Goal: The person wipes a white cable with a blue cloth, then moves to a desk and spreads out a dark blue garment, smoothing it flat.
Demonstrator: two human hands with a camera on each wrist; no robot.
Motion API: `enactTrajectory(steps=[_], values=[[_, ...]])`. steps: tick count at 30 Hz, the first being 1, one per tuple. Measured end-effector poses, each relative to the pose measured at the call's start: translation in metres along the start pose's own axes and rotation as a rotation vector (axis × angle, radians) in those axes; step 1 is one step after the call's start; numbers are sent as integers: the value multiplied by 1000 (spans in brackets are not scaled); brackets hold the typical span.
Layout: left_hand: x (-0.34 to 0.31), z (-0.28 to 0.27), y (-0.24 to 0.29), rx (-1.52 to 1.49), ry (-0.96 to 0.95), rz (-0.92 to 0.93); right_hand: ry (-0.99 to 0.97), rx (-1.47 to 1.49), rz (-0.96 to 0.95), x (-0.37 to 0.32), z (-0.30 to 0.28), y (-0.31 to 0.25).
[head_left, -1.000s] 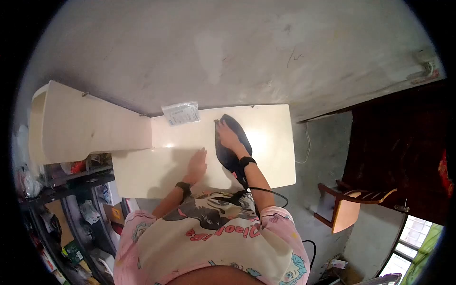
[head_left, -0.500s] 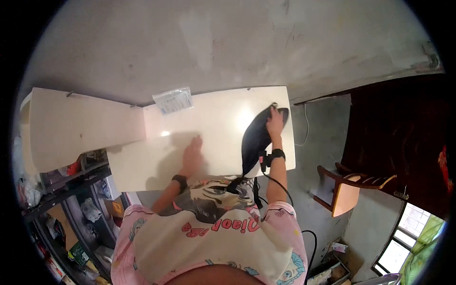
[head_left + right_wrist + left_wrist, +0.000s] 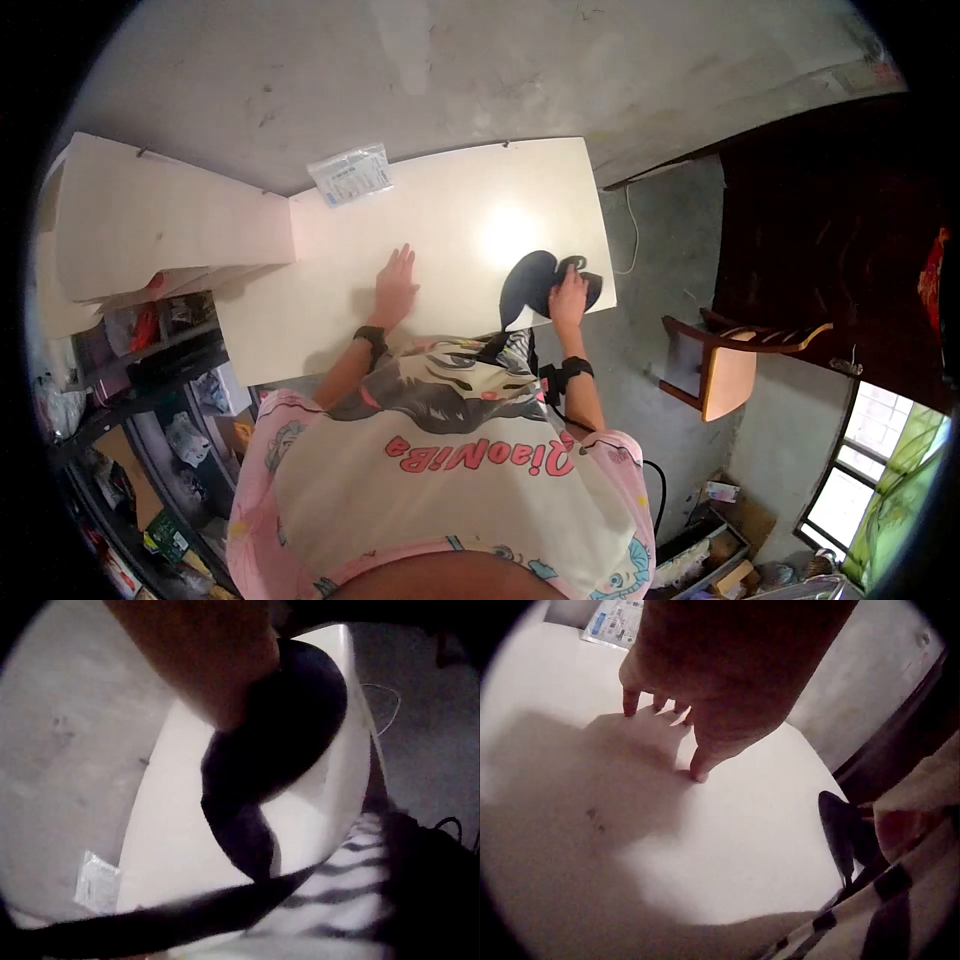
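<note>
Near the right end of the white table (image 3: 455,215), the right hand (image 3: 569,298) grips a black cloth (image 3: 527,285), which lies bunched and bent with one part trailing toward the person's shirt. In the right wrist view the same black cloth (image 3: 262,757) curves below the hand (image 3: 217,664), whose fingers are hidden. The left hand (image 3: 397,286) rests on the middle of the table, fingers spread. The left wrist view shows that hand (image 3: 705,690) with its fingertips touching the white surface and nothing held.
A clear plastic packet (image 3: 352,176) with a printed label lies at the table's back edge by the wall. A white panel (image 3: 185,210) stands at the left, above cluttered shelves (image 3: 150,400). To the right is a wooden chair (image 3: 728,375); a black cable hangs beside the person.
The right hand has carried the black cloth rightward, then drawn it toward the person, where it is now more folded. The left hand has stayed on the table; the head view has shifted.
</note>
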State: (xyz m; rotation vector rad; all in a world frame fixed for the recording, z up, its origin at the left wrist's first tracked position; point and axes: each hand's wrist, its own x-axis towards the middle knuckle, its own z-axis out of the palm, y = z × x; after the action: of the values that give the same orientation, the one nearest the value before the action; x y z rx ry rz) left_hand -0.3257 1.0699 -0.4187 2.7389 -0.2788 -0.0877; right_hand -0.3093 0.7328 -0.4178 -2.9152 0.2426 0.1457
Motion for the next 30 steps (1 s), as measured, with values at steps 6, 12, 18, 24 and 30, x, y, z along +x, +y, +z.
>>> enactTrajectory(steps=[6,12,18,24,30], values=[[12,15,34,64,70,-106,-149,183,-166,8,14,-97],[11,-10,70,-425,76,17,-357,377,-451,17,11,-162],[11,-27,15,-552,-10,-286,-385,439,-650,46,-62,-157],[16,-125,4,-263,-113,-140,20,501,-727,73,-149,-150],[5,-200,61,-629,-197,167,-594,607,-1128,22,-139,-182]])
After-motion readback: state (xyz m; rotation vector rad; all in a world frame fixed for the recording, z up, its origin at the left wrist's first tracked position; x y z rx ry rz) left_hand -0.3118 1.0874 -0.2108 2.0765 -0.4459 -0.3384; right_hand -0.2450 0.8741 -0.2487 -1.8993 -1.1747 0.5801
